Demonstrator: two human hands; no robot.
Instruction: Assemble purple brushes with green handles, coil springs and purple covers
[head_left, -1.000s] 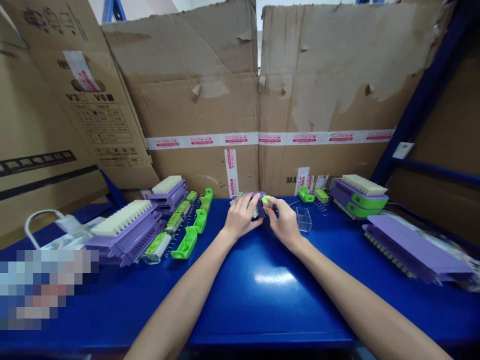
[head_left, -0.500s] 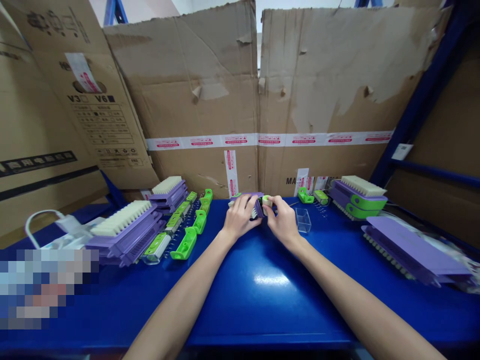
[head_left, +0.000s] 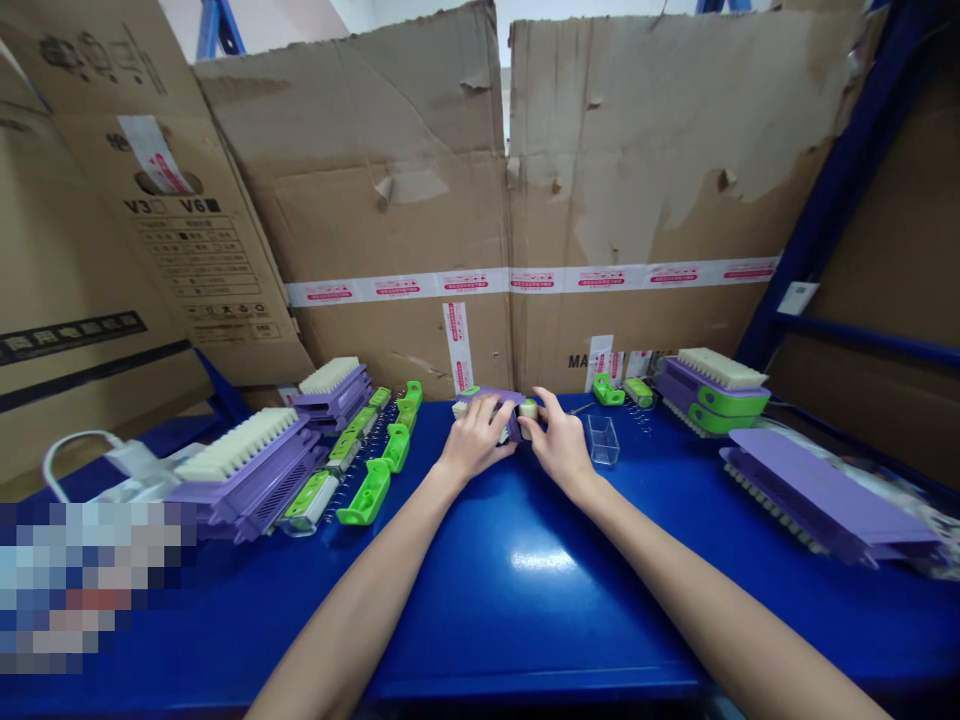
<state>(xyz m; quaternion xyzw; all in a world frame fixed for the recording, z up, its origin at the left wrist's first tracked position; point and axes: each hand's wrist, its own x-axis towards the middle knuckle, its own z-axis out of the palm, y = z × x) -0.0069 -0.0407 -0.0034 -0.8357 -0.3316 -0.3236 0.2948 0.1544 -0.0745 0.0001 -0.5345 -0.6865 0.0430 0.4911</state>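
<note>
My left hand [head_left: 474, 437] is closed over a purple brush body [head_left: 499, 395] with pale bristles, at the back of the blue table; its fingers hide much of it. Against the right end of that body is a small green-and-white block [head_left: 529, 411]. My right hand [head_left: 561, 445] has its thumb and fingers around this block, with the index finger raised along its far side. Whether the block is fixed to the brush body I cannot tell. Just right of that hand stands a clear plastic box [head_left: 602, 440].
Stacked purple brushes [head_left: 251, 465], green-topped blocks [head_left: 311, 500], springs and green brackets [head_left: 366, 492] line the left. Another green bracket [head_left: 607, 390], a green-ended brush stack [head_left: 712, 390] and a purple brush [head_left: 832, 490] are at the right. Cardboard [head_left: 390, 220] walls the back.
My right index finger has lifted from the top of the block, and the block's green top now faces me less. My left hand keeps its hold. The whole view has shifted slightly.
</note>
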